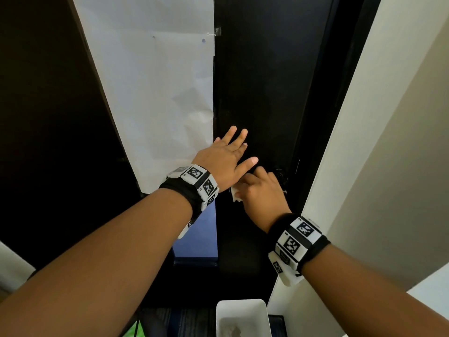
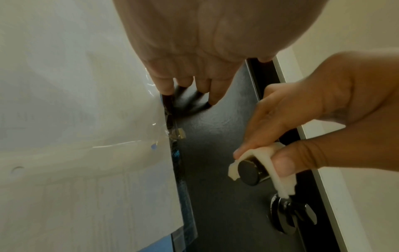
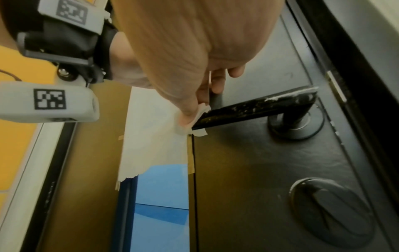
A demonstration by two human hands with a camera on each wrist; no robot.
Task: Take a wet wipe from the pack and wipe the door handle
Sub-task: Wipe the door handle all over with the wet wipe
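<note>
The black lever door handle (image 3: 254, 109) sticks out from the dark door (image 1: 262, 81). My right hand (image 2: 259, 160) pinches a white wet wipe (image 2: 270, 163) around the handle's free end (image 2: 248, 172), thumb below and fingers above. In the head view the right hand (image 1: 260, 188) covers most of the handle, and a corner of the wipe (image 1: 235, 197) shows at its left. My left hand (image 1: 233, 147) lies flat on the door just above, fingers straight and spread. The wipe pack is not in view.
White paper (image 1: 158, 93) is taped over the panel left of the door. A round lock turn (image 2: 289, 213) sits below the handle. A pale wall (image 1: 388, 142) borders the door frame on the right. A white bin (image 1: 243, 317) stands on the floor below.
</note>
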